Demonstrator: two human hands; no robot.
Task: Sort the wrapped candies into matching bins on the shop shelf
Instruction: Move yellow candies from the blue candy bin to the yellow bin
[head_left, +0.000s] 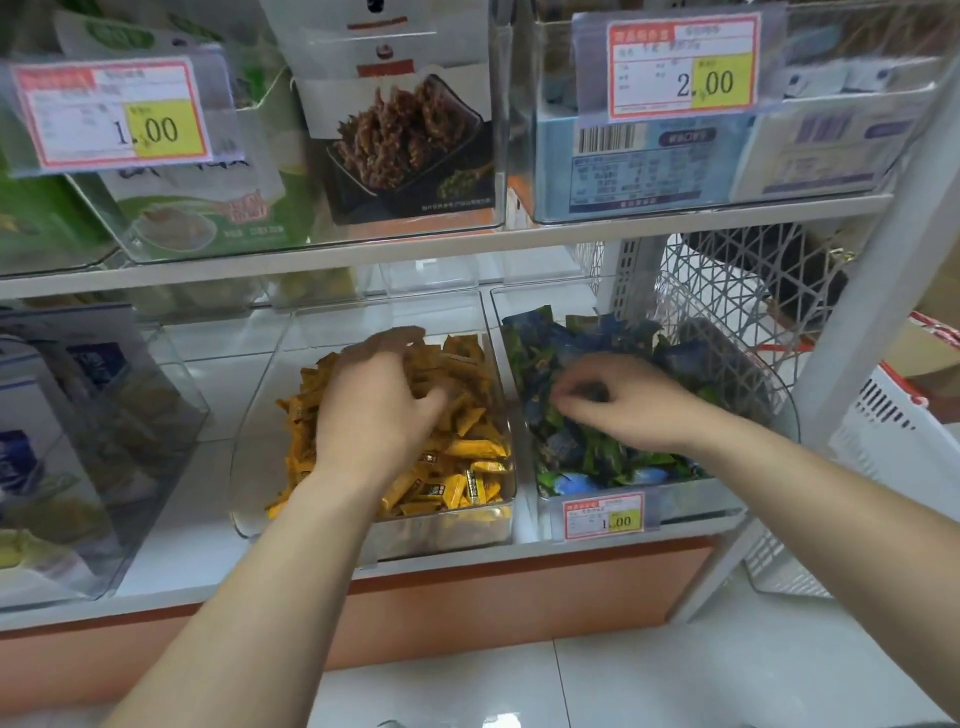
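The left hand (376, 410) lies palm-down inside a clear bin (447, 525), its fingers bent over the heap of yellow candies (467, 452); the fingertips are blurred, so I cannot tell whether they hold a candy or only touch the pile; yellow wrappers lie under the palm, beyond the fingers and to both sides of the wrist. Just to the right of that hand, past the bin wall, the right hand (623, 402) reaches into a second clear bin (691, 499) of blue and green candies (582, 457); its fingers are curled with thumb and fingertips drawn together over the heap, but whether a wrapper is pinched between them I cannot tell; the candies lie beneath it and all round it. Below the right wrist a price tag (605, 516) hangs on the bin's front; beyond that hand and to its right stands a white mesh basket (727, 291); both bins sit on the white shelf (171, 509).
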